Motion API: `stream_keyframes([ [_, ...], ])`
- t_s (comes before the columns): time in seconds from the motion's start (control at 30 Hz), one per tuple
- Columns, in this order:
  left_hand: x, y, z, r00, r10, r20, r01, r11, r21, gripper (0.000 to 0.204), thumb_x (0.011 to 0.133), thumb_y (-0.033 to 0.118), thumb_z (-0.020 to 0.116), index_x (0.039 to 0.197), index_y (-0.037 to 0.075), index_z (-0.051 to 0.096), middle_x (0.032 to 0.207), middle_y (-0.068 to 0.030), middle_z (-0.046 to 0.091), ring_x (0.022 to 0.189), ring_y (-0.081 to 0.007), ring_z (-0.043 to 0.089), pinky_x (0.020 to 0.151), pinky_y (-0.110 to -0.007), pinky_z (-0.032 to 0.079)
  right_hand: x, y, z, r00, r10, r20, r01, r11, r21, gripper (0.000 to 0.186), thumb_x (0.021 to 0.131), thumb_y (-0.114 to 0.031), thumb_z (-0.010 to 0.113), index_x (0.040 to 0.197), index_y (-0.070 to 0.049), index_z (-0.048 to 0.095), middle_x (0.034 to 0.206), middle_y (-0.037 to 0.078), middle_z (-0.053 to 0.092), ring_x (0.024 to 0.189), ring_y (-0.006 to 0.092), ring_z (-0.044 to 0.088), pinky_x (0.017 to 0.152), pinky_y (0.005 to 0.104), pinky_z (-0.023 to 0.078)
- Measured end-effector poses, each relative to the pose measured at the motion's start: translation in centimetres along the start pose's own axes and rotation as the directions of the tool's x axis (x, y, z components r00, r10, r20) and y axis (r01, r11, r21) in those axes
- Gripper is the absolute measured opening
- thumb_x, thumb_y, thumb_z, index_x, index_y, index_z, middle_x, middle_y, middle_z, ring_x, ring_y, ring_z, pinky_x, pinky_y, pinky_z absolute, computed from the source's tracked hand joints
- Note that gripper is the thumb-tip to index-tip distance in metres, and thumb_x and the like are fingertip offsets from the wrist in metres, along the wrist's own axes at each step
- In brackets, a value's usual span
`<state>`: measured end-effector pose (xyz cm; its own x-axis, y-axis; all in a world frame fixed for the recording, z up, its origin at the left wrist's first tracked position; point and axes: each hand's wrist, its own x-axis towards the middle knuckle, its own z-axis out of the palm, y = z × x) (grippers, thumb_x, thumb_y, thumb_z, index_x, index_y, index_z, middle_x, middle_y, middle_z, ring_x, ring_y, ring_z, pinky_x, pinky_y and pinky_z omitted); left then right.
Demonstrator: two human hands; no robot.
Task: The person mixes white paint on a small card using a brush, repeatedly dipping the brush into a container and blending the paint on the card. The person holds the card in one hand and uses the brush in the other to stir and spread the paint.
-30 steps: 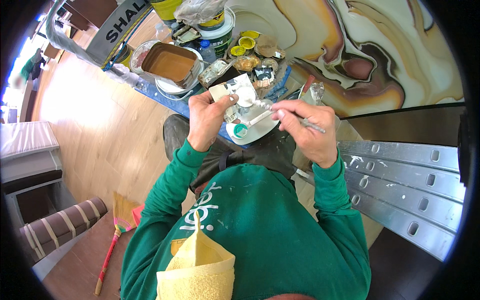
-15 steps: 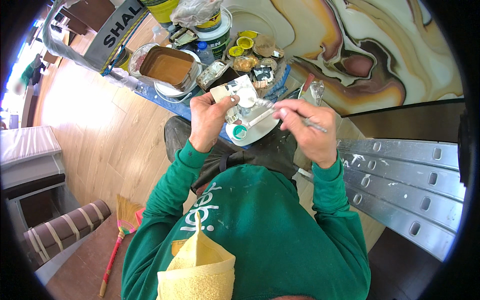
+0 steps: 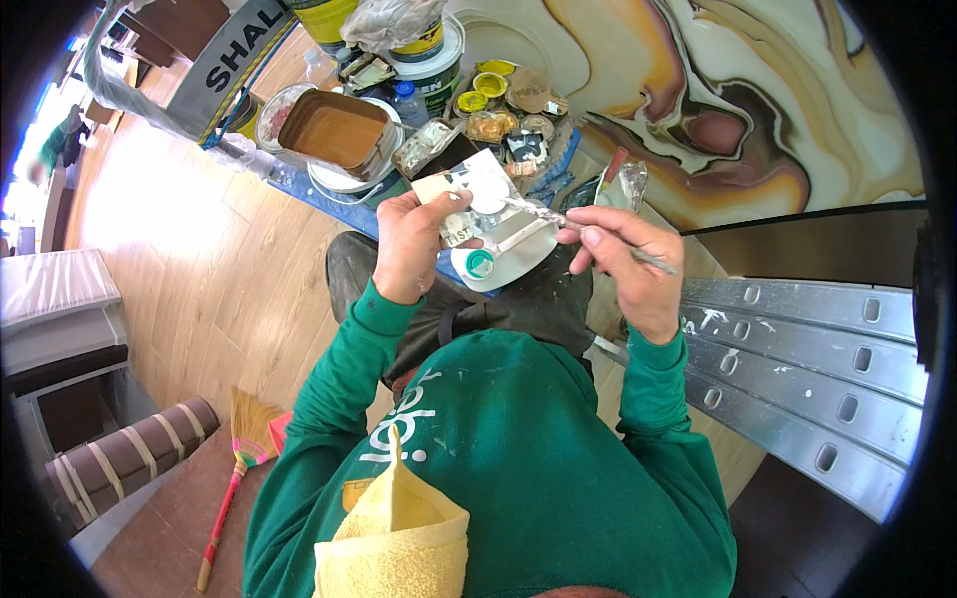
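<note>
My left hand [image 3: 407, 239] is closed on a pale, paint-smeared card [image 3: 437, 192], thumb on its face. A round white patch [image 3: 486, 187] sits on the card. My right hand [image 3: 628, 259] is closed round a thin, paint-spattered tool [image 3: 650, 259], like a brush, whose far end touches the card by that patch. Below both hands is a white lid [image 3: 521, 257] with a green-capped white item [image 3: 479, 263] and a pale stick across it.
Paint buckets [image 3: 436, 70], yellow pots [image 3: 489, 84] and a brown-filled tub [image 3: 337, 126] crowd the blue board [image 3: 297, 184]. A marbled panel [image 3: 738, 100] stands behind. A metal ladder [image 3: 797, 349] is right; a broom [image 3: 239, 448] and wrapped roll [image 3: 140, 448] are lower left.
My right hand has moved slightly right with the tool, and its fingers have shifted on the handle. My left hand and the card have barely moved.
</note>
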<state>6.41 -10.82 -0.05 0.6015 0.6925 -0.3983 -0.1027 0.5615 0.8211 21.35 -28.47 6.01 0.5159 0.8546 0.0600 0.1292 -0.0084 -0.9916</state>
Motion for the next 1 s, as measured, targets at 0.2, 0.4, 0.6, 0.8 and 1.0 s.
stream_keyframes([
  [0.2, -0.2, -0.1, -0.2, 0.999, 0.023, -0.033, -0.025, 0.997, -0.067, 0.028, 0.083, 0.006, 0.067, 0.104, -0.012, 0.062, 0.093, -0.0158, 0.069, 0.072, -0.0205, 0.070, 0.056, -0.032, 0.062, -0.8, 1.0, -0.1, 0.999, 0.010, -0.033, -0.008, 0.999, 0.042, 0.020, 0.093, -0.004, 0.059, 0.107, 0.007, 0.068, 0.093, 0.015, 0.072, 0.073, 0.0140, 0.065, 0.066, 0.0250, 0.053],
  [0.4, -0.3, 0.1, 0.2, 0.997, 0.051, -0.066, -0.054, 0.997, -0.052, 0.028, 0.082, 0.007, 0.068, 0.103, -0.011, 0.063, 0.092, -0.0155, 0.069, 0.071, -0.0197, 0.069, 0.055, -0.031, 0.062, -1.1, 0.6, -0.8, 0.999, 0.022, -0.044, -0.021, 1.000, 0.019, 0.019, 0.092, -0.005, 0.060, 0.106, 0.007, 0.068, 0.093, 0.016, 0.072, 0.074, 0.0160, 0.067, 0.068, 0.0265, 0.054],
  [0.6, -0.5, 0.4, 0.4, 0.996, 0.066, -0.066, -0.068, 0.998, -0.019, 0.029, 0.084, 0.005, 0.068, 0.105, -0.013, 0.060, 0.094, -0.0177, 0.069, 0.073, -0.0218, 0.070, 0.055, -0.031, 0.062, -1.4, -0.4, -0.8, 0.995, -0.032, -0.096, 0.031, 0.999, -0.018, 0.019, 0.091, -0.002, 0.060, 0.105, 0.007, 0.069, 0.093, 0.016, 0.072, 0.074, 0.0158, 0.067, 0.068, 0.0261, 0.053],
  [0.8, -0.4, 0.4, 0.8, 0.996, 0.064, -0.058, -0.064, 0.998, 0.001, 0.029, 0.084, 0.006, 0.067, 0.105, -0.014, 0.061, 0.094, -0.0181, 0.069, 0.073, -0.0221, 0.070, 0.055, -0.032, 0.061, -1.3, 0.5, -0.4, 0.999, -0.040, 0.000, 0.039, 0.984, -0.176, 0.019, 0.087, 0.001, 0.062, 0.104, 0.003, 0.070, 0.088, 0.013, 0.072, 0.074, 0.0127, 0.067, 0.066, 0.0254, 0.052],
  [1.0, -0.1, 0.4, 0.7, 0.995, 0.090, -0.052, -0.092, 0.995, -0.038, 0.028, 0.084, 0.005, 0.067, 0.103, -0.013, 0.061, 0.094, -0.0180, 0.069, 0.073, -0.0221, 0.070, 0.055, -0.032, 0.062, -1.9, 0.7, -0.9, 0.993, -0.112, -0.044, 0.105, 0.985, -0.138, 0.020, 0.084, 0.003, 0.063, 0.102, 0.002, 0.071, 0.089, 0.012, 0.072, 0.077, 0.0132, 0.068, 0.068, 0.0249, 0.053],
])
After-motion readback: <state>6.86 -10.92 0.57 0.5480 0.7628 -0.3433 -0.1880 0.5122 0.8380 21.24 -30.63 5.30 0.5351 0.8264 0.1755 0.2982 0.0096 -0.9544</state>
